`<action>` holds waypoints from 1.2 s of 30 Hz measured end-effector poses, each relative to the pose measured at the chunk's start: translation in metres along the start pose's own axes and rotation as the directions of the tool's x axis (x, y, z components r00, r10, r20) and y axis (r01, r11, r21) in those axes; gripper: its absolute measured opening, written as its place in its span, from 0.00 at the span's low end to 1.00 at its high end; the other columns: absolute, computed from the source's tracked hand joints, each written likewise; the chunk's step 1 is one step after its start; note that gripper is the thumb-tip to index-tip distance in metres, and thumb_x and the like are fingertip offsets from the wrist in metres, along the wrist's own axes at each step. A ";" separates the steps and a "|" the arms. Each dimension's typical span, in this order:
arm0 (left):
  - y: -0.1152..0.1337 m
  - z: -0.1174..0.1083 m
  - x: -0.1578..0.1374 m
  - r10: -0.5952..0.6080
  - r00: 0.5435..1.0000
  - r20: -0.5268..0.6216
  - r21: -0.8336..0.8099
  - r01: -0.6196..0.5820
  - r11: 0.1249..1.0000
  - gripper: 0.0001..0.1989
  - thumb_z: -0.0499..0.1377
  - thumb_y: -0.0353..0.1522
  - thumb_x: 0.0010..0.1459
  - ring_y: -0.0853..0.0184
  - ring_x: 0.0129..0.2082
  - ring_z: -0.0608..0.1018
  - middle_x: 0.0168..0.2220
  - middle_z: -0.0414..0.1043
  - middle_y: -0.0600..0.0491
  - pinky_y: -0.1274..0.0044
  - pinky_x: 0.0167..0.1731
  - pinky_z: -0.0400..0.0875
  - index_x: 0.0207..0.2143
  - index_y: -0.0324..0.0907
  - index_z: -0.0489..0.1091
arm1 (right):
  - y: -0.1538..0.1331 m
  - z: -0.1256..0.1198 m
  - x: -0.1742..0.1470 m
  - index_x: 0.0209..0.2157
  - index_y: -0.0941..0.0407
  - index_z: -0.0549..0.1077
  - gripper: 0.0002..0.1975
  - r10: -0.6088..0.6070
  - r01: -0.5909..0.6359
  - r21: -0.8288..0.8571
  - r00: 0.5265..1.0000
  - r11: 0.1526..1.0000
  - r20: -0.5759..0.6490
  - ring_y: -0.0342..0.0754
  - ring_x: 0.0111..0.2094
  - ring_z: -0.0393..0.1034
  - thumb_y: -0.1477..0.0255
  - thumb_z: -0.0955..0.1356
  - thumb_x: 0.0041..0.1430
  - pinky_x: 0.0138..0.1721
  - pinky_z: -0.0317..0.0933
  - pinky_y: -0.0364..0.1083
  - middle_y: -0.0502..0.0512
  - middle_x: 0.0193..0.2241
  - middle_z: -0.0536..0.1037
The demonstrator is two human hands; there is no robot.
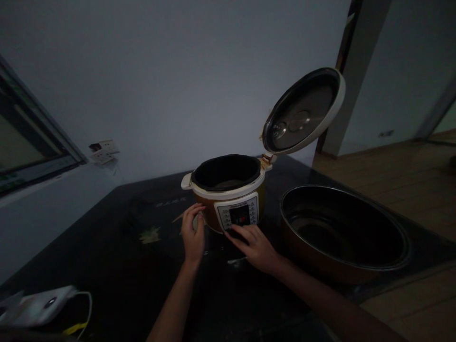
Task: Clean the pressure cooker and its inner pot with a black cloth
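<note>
Altogether, two bare hands and two containers are in view. The first container, a round electric cooker with an orange-brown body and a white rim (228,194), stands near the middle of a glossy black desk (124,266), a short way in front of the pale wall (213,71). Seated in it is one round black inner pot (228,166), whose dark wall and slightly paler bottom show. One round lid with a white edge and a metallic inner face (302,114) is tilted up, joined to the cooker at a hinge on the right side of the picture.

The left hand (194,237) is at the cooker's lower left front, its fingers curved and parted from the thumb; whether they touch the body I cannot tell. The right hand (257,248) is at the bottom edge of the white-framed control panel (240,213), its fingers loosely spread, thumb and index finger apart; contact there is unclear too.

The second container, a large wide pot with a brown outside and a black inside (313,251), stands on the desk just right of the cooker; its interior is deep in shadow, with the curved inner wall showing. Elsewhere there are one pale leaf-shaped patch (149,235) on the desk, one white device with a thin cable (39,306) at the lower left, and two white socket plates (109,146) at the left corner.
</note>
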State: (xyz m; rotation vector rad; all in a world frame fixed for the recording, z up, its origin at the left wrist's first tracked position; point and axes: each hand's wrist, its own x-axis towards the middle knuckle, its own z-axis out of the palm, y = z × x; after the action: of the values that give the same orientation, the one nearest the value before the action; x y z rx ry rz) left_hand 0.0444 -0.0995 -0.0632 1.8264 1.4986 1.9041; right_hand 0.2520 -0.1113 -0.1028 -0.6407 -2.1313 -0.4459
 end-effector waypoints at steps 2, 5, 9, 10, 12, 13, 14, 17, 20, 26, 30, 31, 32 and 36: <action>0.000 0.000 0.000 0.008 1.000 0.000 0.006 -0.008 1.000 0.10 0.52 0.34 0.65 0.62 0.51 0.72 0.46 0.72 0.47 0.67 0.54 0.63 0.41 0.43 0.72 | -0.005 0.001 -0.013 0.56 0.56 0.70 0.20 -0.071 0.068 0.034 0.994 0.997 0.089 0.49 0.49 0.68 0.80 0.60 0.65 0.46 0.67 0.48 0.60 0.52 0.75; 0.000 -0.001 0.000 0.027 1.000 -0.008 0.021 -0.027 0.999 0.10 0.51 0.34 0.65 0.62 0.51 0.72 0.47 0.71 0.47 0.67 0.54 0.63 0.41 0.43 0.72 | -0.004 -0.008 -0.020 0.56 0.57 0.70 0.21 -0.055 0.046 0.076 0.992 0.996 0.117 0.50 0.51 0.67 0.81 0.60 0.64 0.46 0.68 0.48 0.61 0.53 0.73; 0.004 0.001 -0.003 0.091 0.995 -0.027 0.078 -0.089 0.993 0.10 0.51 0.33 0.65 0.62 0.52 0.71 0.48 0.70 0.48 0.68 0.54 0.64 0.42 0.43 0.72 | 0.007 -0.025 0.005 0.66 0.51 0.57 0.32 0.263 -0.252 0.152 0.963 0.956 -0.056 0.53 0.58 0.61 0.81 0.61 0.61 0.54 0.65 0.55 0.63 0.58 0.65; 0.006 0.002 -0.003 0.119 0.992 -0.028 0.096 -0.116 0.989 0.10 0.51 0.33 0.65 0.62 0.52 0.71 0.48 0.69 0.47 0.68 0.54 0.64 0.43 0.43 0.71 | 0.010 -0.028 0.015 0.66 0.49 0.55 0.33 0.363 -0.338 0.190 0.924 0.922 -0.118 0.54 0.60 0.59 0.80 0.62 0.62 0.57 0.63 0.57 0.62 0.59 0.62; 0.012 0.004 -0.003 0.183 0.983 -0.021 0.128 -0.179 0.975 0.10 0.51 0.32 0.65 0.62 0.54 0.70 0.50 0.68 0.47 0.68 0.56 0.62 0.45 0.43 0.71 | 0.014 -0.028 0.035 0.66 0.47 0.55 0.32 0.512 -0.452 0.268 0.827 0.851 -0.230 0.55 0.62 0.56 0.78 0.62 0.62 0.60 0.58 0.59 0.61 0.60 0.59; 0.015 0.006 -0.001 0.217 0.976 -0.015 0.144 -0.213 0.967 0.11 0.51 0.31 0.65 0.62 0.54 0.69 0.50 0.68 0.46 0.67 0.56 0.62 0.46 0.43 0.70 | 0.015 -0.027 0.042 0.66 0.47 0.56 0.31 0.556 -0.482 0.295 0.787 0.825 -0.268 0.55 0.62 0.56 0.78 0.61 0.62 0.61 0.57 0.59 0.60 0.60 0.59; 0.019 0.007 0.001 0.249 0.968 -0.006 0.160 -0.245 0.956 0.11 0.51 0.31 0.65 0.62 0.55 0.69 0.51 0.67 0.46 0.67 0.56 0.62 0.46 0.43 0.70 | 0.013 -0.024 0.047 0.66 0.47 0.56 0.31 0.577 -0.496 0.310 0.765 0.811 -0.287 0.55 0.62 0.55 0.78 0.61 0.62 0.62 0.56 0.59 0.60 0.60 0.58; 0.029 0.009 0.013 0.322 0.946 0.022 0.188 -0.320 0.928 0.12 0.51 0.31 0.65 0.61 0.55 0.69 0.52 0.67 0.46 0.65 0.56 0.62 0.48 0.44 0.69 | -0.003 -0.015 0.039 0.68 0.47 0.51 0.36 0.509 -0.450 0.277 0.837 0.849 -0.203 0.57 0.64 0.54 0.81 0.61 0.59 0.62 0.56 0.62 0.61 0.62 0.56; 0.039 0.011 0.032 0.357 0.934 0.023 0.187 -0.355 0.916 0.13 0.50 0.31 0.65 0.60 0.56 0.68 0.52 0.67 0.46 0.64 0.57 0.61 0.49 0.44 0.69 | -0.031 -0.009 0.008 0.69 0.49 0.46 0.44 0.335 -0.318 0.257 0.942 0.913 -0.024 0.56 0.63 0.55 0.86 0.59 0.52 0.58 0.62 0.60 0.63 0.62 0.58; 0.056 0.020 0.065 0.324 0.938 0.120 0.138 -0.339 0.930 0.12 0.52 0.31 0.63 0.60 0.56 0.69 0.51 0.70 0.47 0.63 0.58 0.60 0.46 0.45 0.70 | -0.035 -0.004 -0.029 0.64 0.50 0.61 0.37 0.568 -0.542 0.409 0.820 0.734 0.067 0.50 0.62 0.58 0.87 0.58 0.53 0.60 0.61 0.54 0.61 0.61 0.61; 0.059 0.022 0.071 0.291 0.936 0.195 0.127 -0.319 0.939 0.11 0.53 0.31 0.62 0.59 0.55 0.70 0.51 0.70 0.48 0.61 0.57 0.61 0.44 0.45 0.72 | -0.006 0.000 -0.022 0.52 0.55 0.73 0.18 0.884 -0.678 0.664 0.464 0.315 0.054 0.51 0.55 0.68 0.72 0.65 0.60 0.58 0.63 0.54 0.60 0.53 0.71; 0.059 0.021 0.070 0.295 0.934 0.200 0.134 -0.324 0.937 0.11 0.53 0.31 0.62 0.58 0.55 0.70 0.51 0.70 0.47 0.61 0.56 0.61 0.44 0.45 0.72 | -0.004 0.001 -0.021 0.51 0.55 0.74 0.18 0.928 -0.669 0.717 0.362 0.197 0.083 0.52 0.54 0.69 0.69 0.66 0.59 0.56 0.64 0.55 0.60 0.51 0.74; 0.059 0.020 0.069 0.299 0.932 0.207 0.141 -0.331 0.933 0.11 0.53 0.31 0.62 0.58 0.55 0.70 0.51 0.70 0.47 0.61 0.56 0.61 0.44 0.45 0.72 | -0.007 0.002 -0.020 0.50 0.56 0.74 0.19 0.957 -0.647 0.757 0.266 0.088 0.117 0.54 0.53 0.70 0.67 0.68 0.59 0.55 0.65 0.55 0.59 0.50 0.76; 0.055 0.018 0.065 0.306 0.919 0.249 0.141 -0.347 0.927 0.10 0.53 0.31 0.62 0.57 0.54 0.70 0.50 0.71 0.47 0.60 0.55 0.62 0.43 0.45 0.73 | -0.042 0.005 -0.025 0.48 0.55 0.76 0.22 0.958 -0.506 0.828 0.012 -0.241 0.286 0.57 0.53 0.70 0.61 0.72 0.53 0.51 0.67 0.56 0.59 0.49 0.78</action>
State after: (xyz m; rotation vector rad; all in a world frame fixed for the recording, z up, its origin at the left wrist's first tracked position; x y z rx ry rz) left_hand 0.0702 -0.0744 0.0163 2.4178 1.4042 1.6508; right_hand 0.2373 -0.1493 -0.1296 -1.0502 -0.6245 1.0858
